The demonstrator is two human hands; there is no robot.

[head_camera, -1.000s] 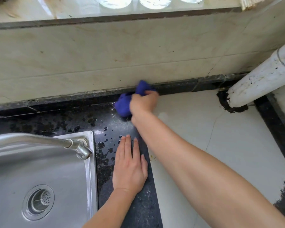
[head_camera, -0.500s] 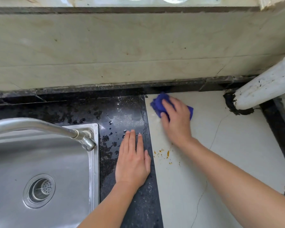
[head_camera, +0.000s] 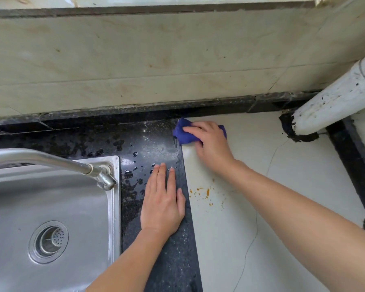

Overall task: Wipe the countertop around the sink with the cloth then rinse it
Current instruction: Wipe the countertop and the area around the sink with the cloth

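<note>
A bunched blue cloth (head_camera: 182,134) lies at the seam between the wet black speckled countertop (head_camera: 154,140) and the white countertop (head_camera: 282,186), close to the back wall. My right hand (head_camera: 209,142) lies on top of it, fingers curled over it and pointing left, and covers most of it. My left hand (head_camera: 162,205) rests flat, fingers straight, on the black strip right of the steel sink (head_camera: 114,218). Orange splatter (head_camera: 207,193) marks the white surface just right of my left hand.
A steel faucet (head_camera: 51,160) reaches over the sink from the left, its spout end near the sink's back right corner. A white pipe (head_camera: 335,98) rises from the counter at the back right. A tiled wall (head_camera: 156,60) runs along the back.
My right hand has carried the cloth from the black counter's back edge rightward onto the white surface, then slightly back toward the seam. My left hand stays flat in place.
</note>
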